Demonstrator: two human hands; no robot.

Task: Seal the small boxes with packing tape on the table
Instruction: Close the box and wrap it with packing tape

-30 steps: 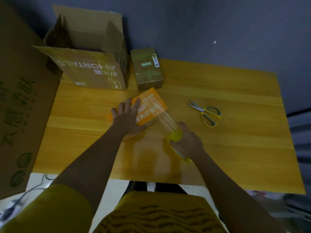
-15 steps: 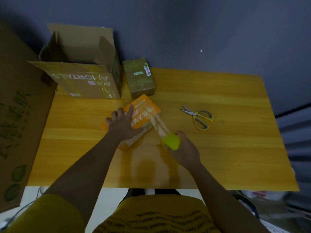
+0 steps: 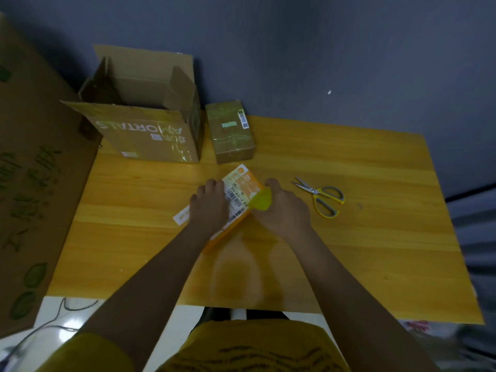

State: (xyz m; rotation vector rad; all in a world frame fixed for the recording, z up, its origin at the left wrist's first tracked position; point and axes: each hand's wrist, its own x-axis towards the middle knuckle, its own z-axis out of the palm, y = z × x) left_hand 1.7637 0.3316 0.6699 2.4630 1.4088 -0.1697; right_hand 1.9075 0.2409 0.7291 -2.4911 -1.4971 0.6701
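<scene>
My left hand [image 3: 208,208] lies flat, fingers relaxed, pressing the orange box [image 3: 243,189] down mid-table [image 3: 375,237]. My right hand [image 3: 284,208] grips the yellow tape dispenser [image 3: 261,200] against the box's right edge. Scissors [image 3: 320,197] nearby on the right.

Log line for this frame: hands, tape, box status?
left hand: holds orange box down | right hand: grips yellow tape dispenser at box edge | scissors: idle

Both hands [image 3: 249,210] on the orange box [image 3: 243,190], right one gripping a yellow tape dispenser [image 3: 260,201].
</scene>
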